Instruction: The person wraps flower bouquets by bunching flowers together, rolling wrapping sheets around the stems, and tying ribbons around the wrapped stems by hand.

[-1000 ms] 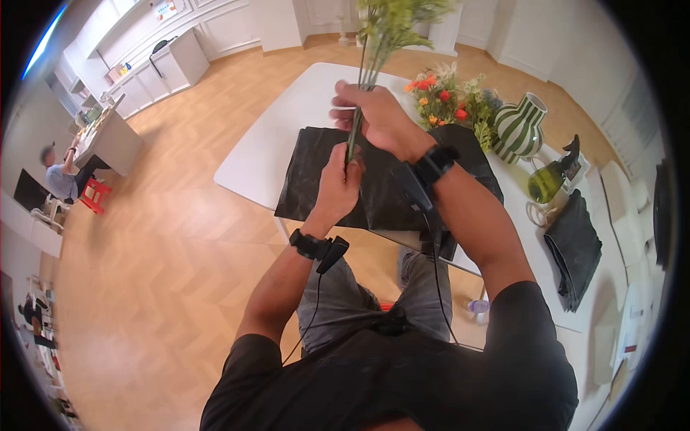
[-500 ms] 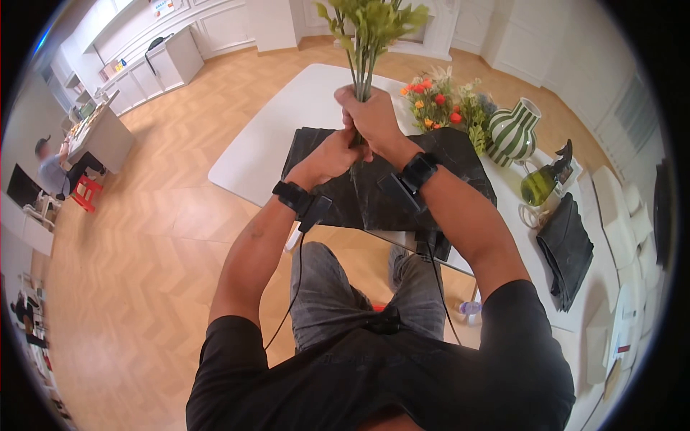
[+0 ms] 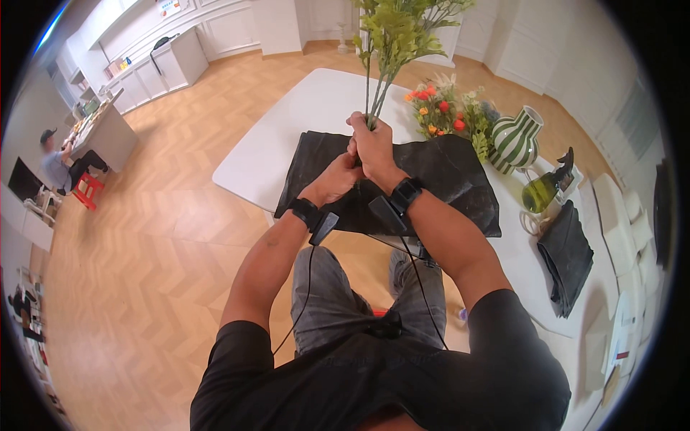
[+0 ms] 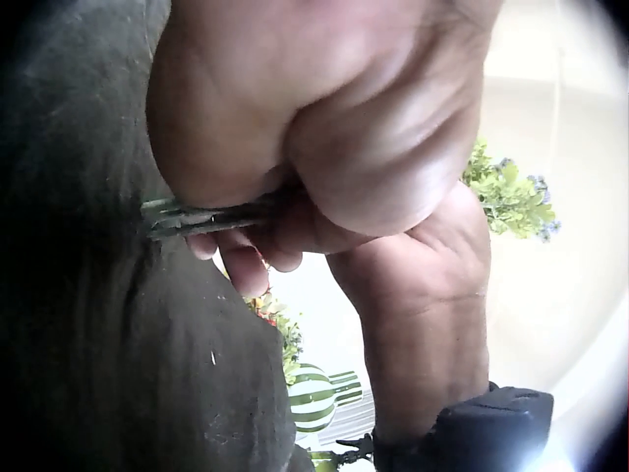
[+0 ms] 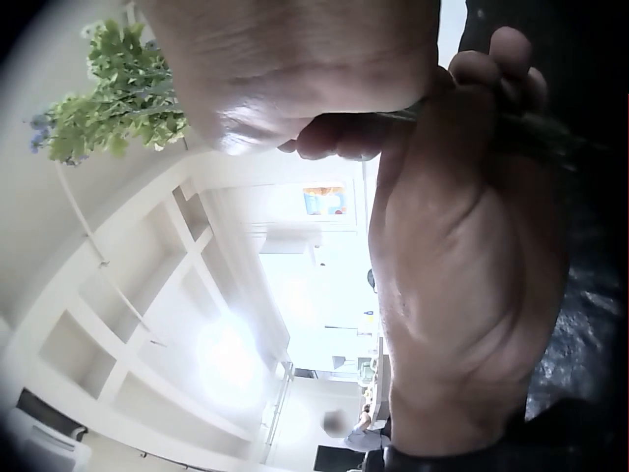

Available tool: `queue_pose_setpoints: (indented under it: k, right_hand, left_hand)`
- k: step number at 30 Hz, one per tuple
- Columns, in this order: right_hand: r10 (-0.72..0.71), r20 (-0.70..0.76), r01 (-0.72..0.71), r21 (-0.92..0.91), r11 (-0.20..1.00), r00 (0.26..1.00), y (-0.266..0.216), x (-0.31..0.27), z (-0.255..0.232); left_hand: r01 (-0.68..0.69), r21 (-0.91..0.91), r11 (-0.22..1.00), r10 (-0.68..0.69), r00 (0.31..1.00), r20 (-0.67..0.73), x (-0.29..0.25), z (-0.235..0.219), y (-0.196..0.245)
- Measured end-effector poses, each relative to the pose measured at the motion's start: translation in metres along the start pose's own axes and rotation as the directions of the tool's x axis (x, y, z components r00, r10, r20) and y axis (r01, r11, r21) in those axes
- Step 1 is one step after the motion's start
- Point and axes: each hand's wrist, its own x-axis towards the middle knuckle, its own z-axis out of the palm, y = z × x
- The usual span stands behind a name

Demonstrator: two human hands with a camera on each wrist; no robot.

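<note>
Both hands grip a bunch of leafy green stems [image 3: 374, 100] one above the other, over the black sheet on the table. My right hand [image 3: 375, 149] is the upper one, its fingers wrapped round the stems. Just below and touching it, my left hand [image 3: 332, 179] holds their lower part. Cut stem ends [image 4: 177, 218] stick out past the left hand in the left wrist view. Green leaves [image 3: 402, 32] spread upward, with small blue blossoms [image 5: 41, 128] among them in the right wrist view. The black sheet [image 3: 438, 179] lies creased and overhangs the near table edge.
Orange and red flowers [image 3: 440, 108] lie behind the sheet on the white table [image 3: 266, 136]. To the right are a green-striped vase [image 3: 516, 140], a green bottle [image 3: 539, 194] and a folded black cloth [image 3: 566, 251]. A person [image 3: 54, 165] sits far left.
The left hand has moved up under the right and now grips the stems beside it. Both hands have come lower and nearer the body, and the leafy tops have swung slightly right.
</note>
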Motion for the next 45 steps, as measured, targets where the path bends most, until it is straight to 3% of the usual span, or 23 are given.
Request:
queue_pose_setpoints:
  k: [5,7,9,12,14,15,16,17,20,22,26,31,36,38,40,41,43,45]
  right_hand:
    - [0.038,0.008,-0.038,0.036,0.999,0.999,0.003,0.005,-0.001]
    - [0.009,-0.082,-0.014,-0.053,0.998,0.997,0.014,0.007,-0.001]
    - [0.001,-0.05,-0.005,-0.074,0.997,0.999,0.015,0.012,-0.002]
    - [-0.016,0.013,0.017,-0.106,0.994,1.0,0.013,0.012,-0.004]
    - [-0.026,0.048,0.032,-0.115,0.993,0.998,0.006,0.013,-0.007]
    - [-0.023,0.105,0.048,-0.245,0.968,0.994,-0.001,0.015,-0.012]
    - [-0.01,0.161,0.069,-0.368,0.927,0.987,-0.006,0.016,-0.015]
    - [-0.007,0.16,0.066,-0.367,0.928,0.987,-0.006,0.021,-0.02]
    - [0.109,0.261,0.035,-0.494,0.869,0.959,-0.007,0.026,-0.025]
    - [0.328,0.267,-0.12,-0.581,0.805,0.906,-0.016,0.02,-0.023]
    - [0.425,0.378,-0.255,-0.423,0.87,0.823,0.008,0.024,-0.032]
    - [0.422,0.347,-0.348,-0.257,0.902,0.838,0.022,0.026,-0.022]
    - [0.38,0.277,-0.276,-0.348,0.896,0.883,0.027,0.024,-0.012]
    - [0.368,0.267,-0.266,-0.35,0.898,0.891,0.028,0.023,-0.012]
    - [0.423,0.237,-0.299,-0.424,0.855,0.874,0.024,0.021,-0.013]
    - [0.439,0.238,-0.313,-0.424,0.85,0.866,0.024,0.02,-0.012]
    - [0.451,0.236,-0.33,-0.415,0.848,0.861,0.035,0.021,-0.01]
    - [0.46,0.236,-0.34,-0.414,0.845,0.856,0.037,0.02,-0.005]
  left_hand:
    - [0.003,0.111,0.994,-0.006,1.0,0.022,0.005,-0.008,-0.009]
    - [0.023,0.074,0.997,-0.025,0.999,0.025,0.005,-0.006,-0.016]
    - [0.041,0.039,0.998,-0.042,0.999,0.031,0.003,-0.004,-0.012]
    - [0.05,0.172,0.984,-0.048,0.999,-0.014,0.002,-0.001,-0.002]
    - [0.054,0.104,0.993,-0.047,0.997,-0.066,-0.004,0.001,0.005]
    - [0.056,0.102,0.993,-0.049,0.996,-0.068,-0.006,0.001,0.009]
    - [0.026,-0.027,0.999,-0.028,0.995,-0.091,-0.01,0.0,0.014]
    - [-0.007,-0.153,0.988,-0.01,0.993,-0.116,-0.013,0.0,0.017]
    - [0.035,-0.092,0.995,-0.052,0.981,-0.186,-0.021,0.007,0.019]
    - [0.043,-0.131,0.99,-0.066,0.982,-0.179,-0.024,0.004,0.021]
    - [0.132,-0.138,0.982,-0.151,0.979,-0.137,-0.034,-0.005,0.022]
    - [0.158,-0.104,0.982,-0.174,0.972,-0.16,-0.041,-0.023,0.018]
    - [0.17,0.005,0.985,-0.167,0.971,-0.169,-0.059,-0.033,0.034]
    - [0.164,0.184,0.969,-0.058,0.877,-0.477,-0.084,-0.041,0.051]
    - [0.19,0.374,0.908,0.132,0.716,-0.685,-0.108,-0.055,0.059]
    - [0.196,0.373,0.907,0.129,0.713,-0.69,-0.118,-0.064,0.052]
    - [0.283,0.505,0.816,0.312,0.519,-0.796,-0.132,-0.084,0.023]
    - [0.317,0.474,0.822,0.264,0.525,-0.809,-0.142,-0.08,0.004]
